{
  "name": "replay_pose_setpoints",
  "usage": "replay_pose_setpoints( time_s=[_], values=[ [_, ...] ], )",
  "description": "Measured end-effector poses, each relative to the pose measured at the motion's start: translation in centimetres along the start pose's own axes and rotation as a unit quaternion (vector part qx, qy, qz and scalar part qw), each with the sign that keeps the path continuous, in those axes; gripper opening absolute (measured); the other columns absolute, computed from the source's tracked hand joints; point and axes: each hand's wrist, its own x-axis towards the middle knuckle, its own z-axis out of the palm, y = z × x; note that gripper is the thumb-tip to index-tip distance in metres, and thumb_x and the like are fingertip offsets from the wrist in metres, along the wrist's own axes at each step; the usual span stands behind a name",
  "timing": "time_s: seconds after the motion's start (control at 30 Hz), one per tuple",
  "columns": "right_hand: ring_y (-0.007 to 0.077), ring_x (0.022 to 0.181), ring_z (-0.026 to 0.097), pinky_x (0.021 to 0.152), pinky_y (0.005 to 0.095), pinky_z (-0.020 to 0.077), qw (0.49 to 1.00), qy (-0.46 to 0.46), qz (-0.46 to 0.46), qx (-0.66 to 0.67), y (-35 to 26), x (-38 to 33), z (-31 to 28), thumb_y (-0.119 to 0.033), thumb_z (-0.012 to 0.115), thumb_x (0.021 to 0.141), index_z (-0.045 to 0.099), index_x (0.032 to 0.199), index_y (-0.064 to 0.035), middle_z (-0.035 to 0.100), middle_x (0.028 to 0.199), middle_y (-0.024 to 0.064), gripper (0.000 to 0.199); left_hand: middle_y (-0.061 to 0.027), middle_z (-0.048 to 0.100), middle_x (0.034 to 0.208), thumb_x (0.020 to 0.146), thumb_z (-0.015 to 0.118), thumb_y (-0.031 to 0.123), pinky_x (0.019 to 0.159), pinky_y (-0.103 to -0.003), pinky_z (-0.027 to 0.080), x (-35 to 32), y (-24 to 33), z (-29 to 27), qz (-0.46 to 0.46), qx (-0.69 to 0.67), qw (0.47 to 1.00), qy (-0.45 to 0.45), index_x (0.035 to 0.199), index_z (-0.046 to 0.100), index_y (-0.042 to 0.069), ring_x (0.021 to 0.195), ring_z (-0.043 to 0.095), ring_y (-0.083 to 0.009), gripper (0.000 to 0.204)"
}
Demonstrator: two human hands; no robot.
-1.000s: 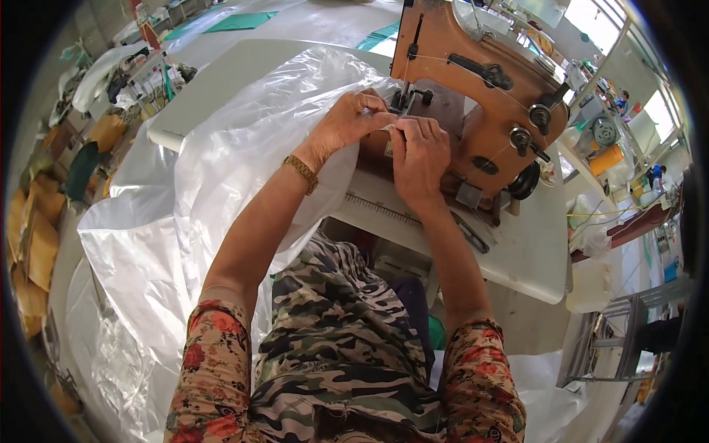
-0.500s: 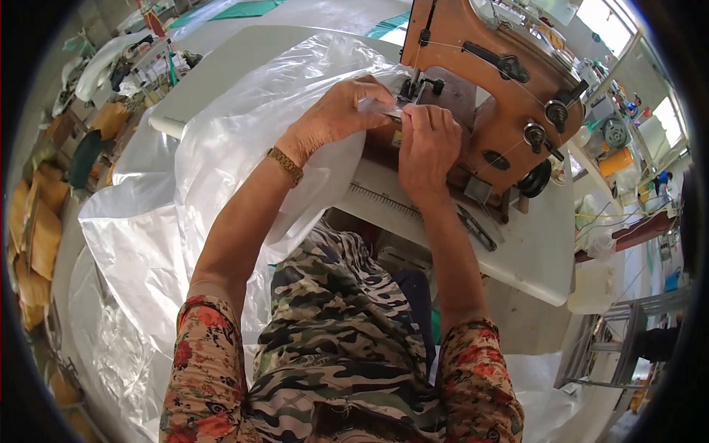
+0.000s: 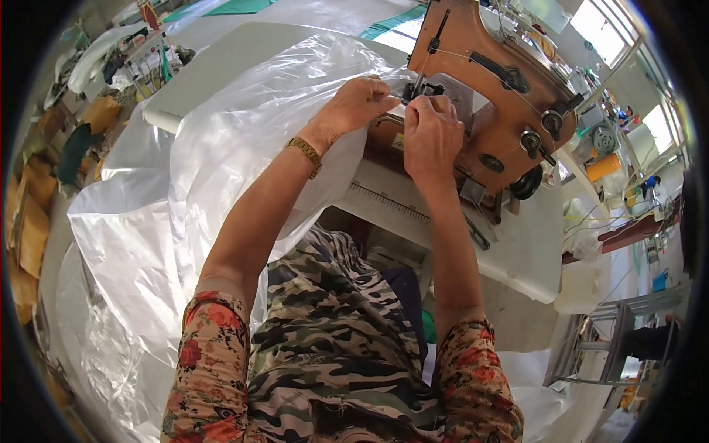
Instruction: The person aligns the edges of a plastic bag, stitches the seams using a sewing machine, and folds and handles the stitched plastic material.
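Left hand (image 3: 357, 107) and right hand (image 3: 434, 140), 2 close together, pinching edge of clear plastic sheet (image 3: 244, 133) near needle of brown sewing machine (image 3: 517, 118). Sheet drapes across bench (image 3: 236, 44), hanging off front left.

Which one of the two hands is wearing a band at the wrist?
The left hand: a gold-coloured band circles its wrist, while the right hand has a bare wrist.

Brown pieces (image 3: 33, 240) piled far left, dark green bundle (image 3: 74, 156) near them, green sheet (image 3: 240, 7) upper left, bright window (image 3: 600, 35) upper right, orange container (image 3: 603, 167) below, grey metal frame (image 3: 622, 336) lower right
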Motion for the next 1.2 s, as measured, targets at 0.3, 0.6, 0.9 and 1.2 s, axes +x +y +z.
replay_pose_setpoints(
  time_s=[0.3, 0.6, 0.9, 1.2],
  values=[
    [0.0302, 0.094, 0.058, 0.075, 0.0454, 0.0437, 0.999, -0.024, 0.026, 0.037, 0.2, 0.3, -0.5, -0.017, 0.064, 0.083, 0.063, 0.086, -0.0087, 0.059, 0.091, 0.0096, 0.009, -0.0059, 0.051, 0.066, 0.083, 0.068, 0.027, 0.064, -0.031, 0.043, 0.6, -0.5, 0.3, 0.005, 0.063, 0.998, 0.005, 0.075, 0.059, -0.004, 0.066, 0.046, -0.0125, 0.033],
    [0.0283, 0.099, 0.055, 0.086, 0.0453, 0.0414, 0.992, 0.015, -0.123, -0.004, 1.8, -1.6, -0.1, -0.018, 0.064, 0.084, 0.063, 0.097, -0.0084, 0.058, 0.099, 0.0073, 0.016, -0.0208, 0.062, 0.072, 0.072, 0.067, 0.027, 0.068, -0.038, 0.049, 1.0, -0.6, 1.3, -0.049, 0.036, 0.997, 0.043, 0.078, 0.064, -0.004, 0.068, 0.061, -0.0321, 0.032],
    [0.0232, 0.111, 0.051, 0.102, 0.0519, 0.0307, 0.991, 0.046, -0.118, -0.050, 1.5, -3.3, -0.3, -0.026, 0.069, 0.081, 0.062, 0.108, -0.0102, 0.056, 0.111, 0.0040, 0.031, 0.0010, 0.057, 0.071, 0.081, 0.068, 0.018, 0.062, -0.024, 0.041, 0.6, -0.6, 1.7, -0.122, -0.064, 0.990, 0.042, 0.076, 0.063, 0.000, 0.069, 0.050, -0.0069, 0.020],
    [0.0253, 0.111, 0.048, 0.102, 0.0573, 0.0305, 0.990, 0.068, -0.113, -0.055, 1.9, -3.4, 0.7, -0.032, 0.072, 0.074, 0.061, 0.107, -0.0081, 0.054, 0.110, 0.0067, 0.042, 0.0010, 0.059, 0.073, 0.084, 0.068, 0.015, 0.063, -0.022, 0.041, 1.1, -1.4, 1.9, -0.128, -0.193, 0.973, 0.020, 0.078, 0.065, 0.001, 0.069, 0.051, -0.0061, 0.015]
  ],
)
